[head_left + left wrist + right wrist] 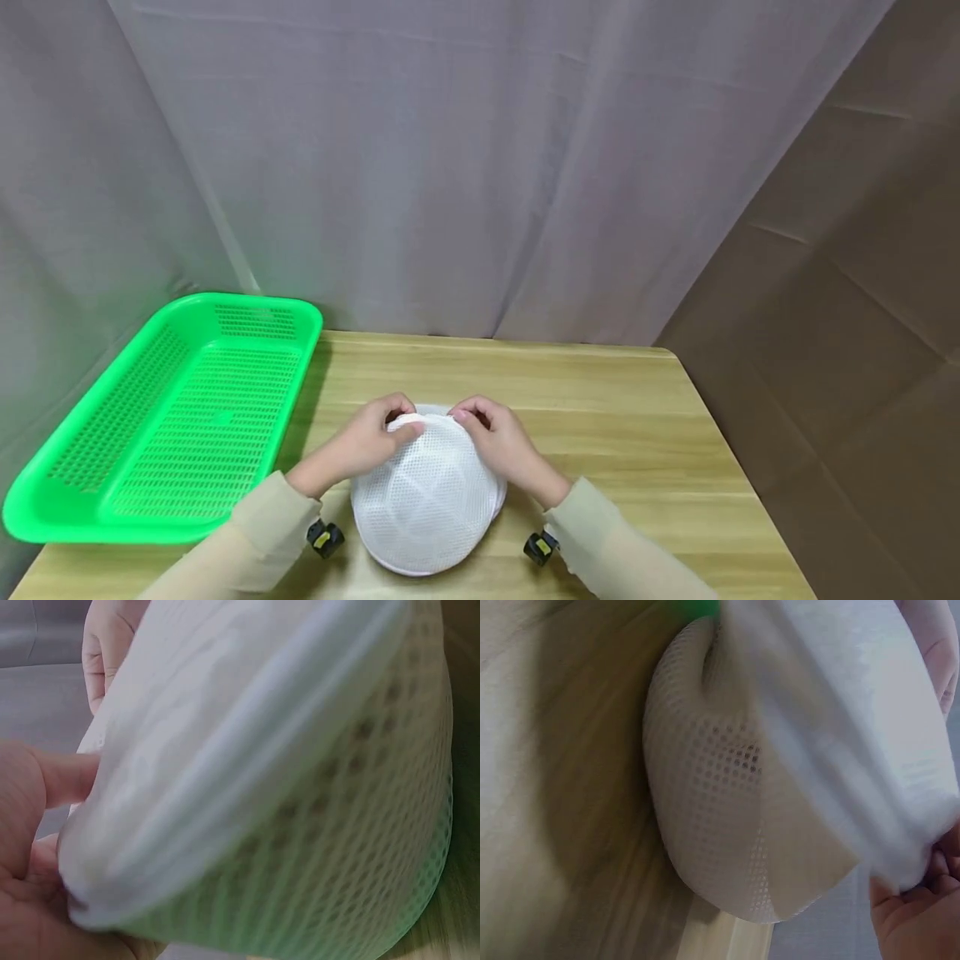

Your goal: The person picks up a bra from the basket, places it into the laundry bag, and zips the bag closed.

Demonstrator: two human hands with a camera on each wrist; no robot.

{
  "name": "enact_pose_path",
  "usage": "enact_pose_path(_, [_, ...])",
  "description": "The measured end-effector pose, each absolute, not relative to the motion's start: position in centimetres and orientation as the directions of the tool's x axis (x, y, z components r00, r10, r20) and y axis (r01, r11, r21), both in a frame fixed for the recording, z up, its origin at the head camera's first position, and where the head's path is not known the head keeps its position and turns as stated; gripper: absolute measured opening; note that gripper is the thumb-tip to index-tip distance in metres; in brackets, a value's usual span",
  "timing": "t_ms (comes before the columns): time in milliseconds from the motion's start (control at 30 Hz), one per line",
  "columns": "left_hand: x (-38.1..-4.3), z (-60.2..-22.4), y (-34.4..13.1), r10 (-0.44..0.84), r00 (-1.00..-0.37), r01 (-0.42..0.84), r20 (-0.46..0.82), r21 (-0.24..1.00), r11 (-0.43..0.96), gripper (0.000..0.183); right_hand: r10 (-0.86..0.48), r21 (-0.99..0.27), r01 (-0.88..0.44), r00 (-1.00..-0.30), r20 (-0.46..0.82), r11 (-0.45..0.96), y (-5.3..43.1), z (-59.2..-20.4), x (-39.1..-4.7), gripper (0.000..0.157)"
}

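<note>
At a wooden table (600, 400), the left hand (367, 437) and right hand (504, 435) pinch the far edge of a white mesh bag (427, 508), its inside hard to see, right of a green basket (210, 425) with its holey bottom showing, and a gray curtain (412, 167) hangs behind.

The basket (210, 425) stands at the left end of the table (637, 442), covering that side's edge. To its right, and apart from it, the mesh bag (431, 508) is over the middle of the table; whether its whole underside rests there cannot be told. At the bag's far end are both hands, the left hand (367, 442) on the basket's side and the right hand (506, 442) opposite, with a stretch of the bag between them. Behind the table's far edge hangs the curtain (412, 183); beyond its right edge is the side panel (840, 358).
</note>
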State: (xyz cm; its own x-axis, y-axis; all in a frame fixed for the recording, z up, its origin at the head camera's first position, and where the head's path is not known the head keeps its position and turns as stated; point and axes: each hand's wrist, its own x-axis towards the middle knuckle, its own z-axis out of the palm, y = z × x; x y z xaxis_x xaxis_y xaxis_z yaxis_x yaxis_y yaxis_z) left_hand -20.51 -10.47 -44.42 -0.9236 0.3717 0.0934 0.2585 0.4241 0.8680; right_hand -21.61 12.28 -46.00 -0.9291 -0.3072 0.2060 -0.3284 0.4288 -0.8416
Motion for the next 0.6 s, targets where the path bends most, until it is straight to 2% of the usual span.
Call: enact_pose_path(600, [-21.4,-44.6,-10.5,0.280,-0.955,0.213,0.099,0.884,0.416,0.013,-0.215,-0.834,-0.286,-0.955,0.205,0.472,14.1,-46.0,-20.9,0.011])
